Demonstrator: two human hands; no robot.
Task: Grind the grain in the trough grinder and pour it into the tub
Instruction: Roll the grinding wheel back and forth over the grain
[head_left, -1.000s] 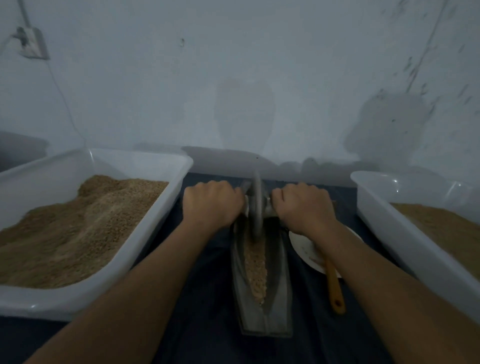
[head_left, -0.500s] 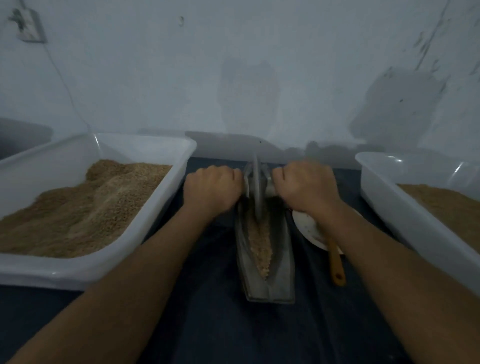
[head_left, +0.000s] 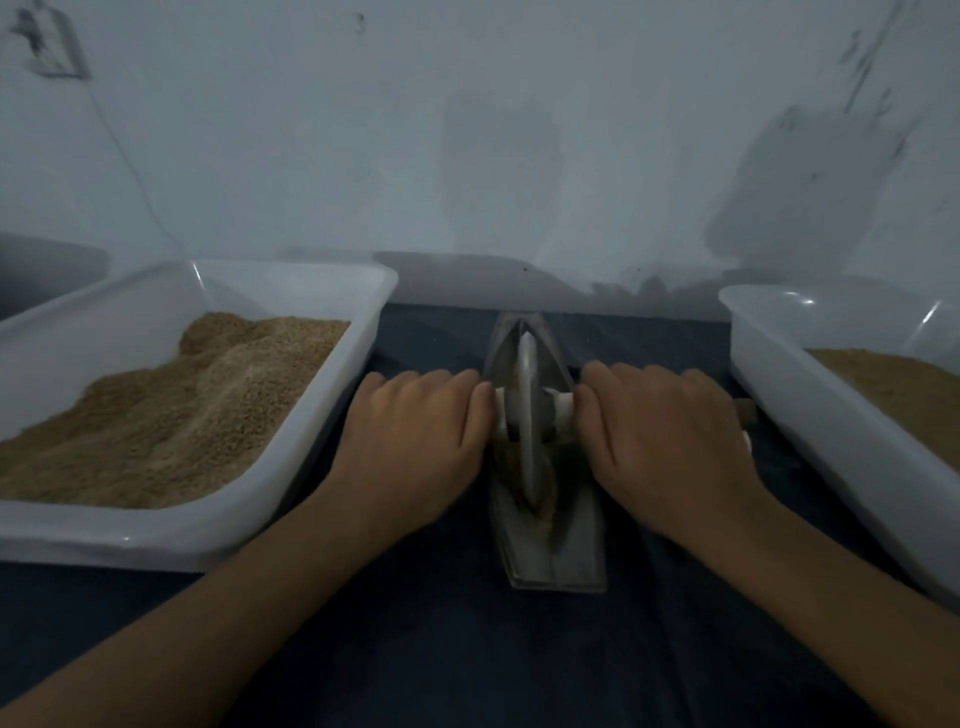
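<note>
Grey metal trough grinder (head_left: 550, 540) on the dark tabletop (head_left: 441, 649), my left hand (head_left: 415, 436) and right hand (head_left: 670, 441) flat, fingers straight, pressing the wheel's (head_left: 526, 415) axle ends, grain (head_left: 543, 506) beneath.

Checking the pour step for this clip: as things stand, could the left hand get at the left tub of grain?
Probably yes. The left hand rests on the roller's axle beside the trough grinder, and the left tub sits right next to it with its top open; nothing lies between them. The hand would have to leave the axle first.
</note>
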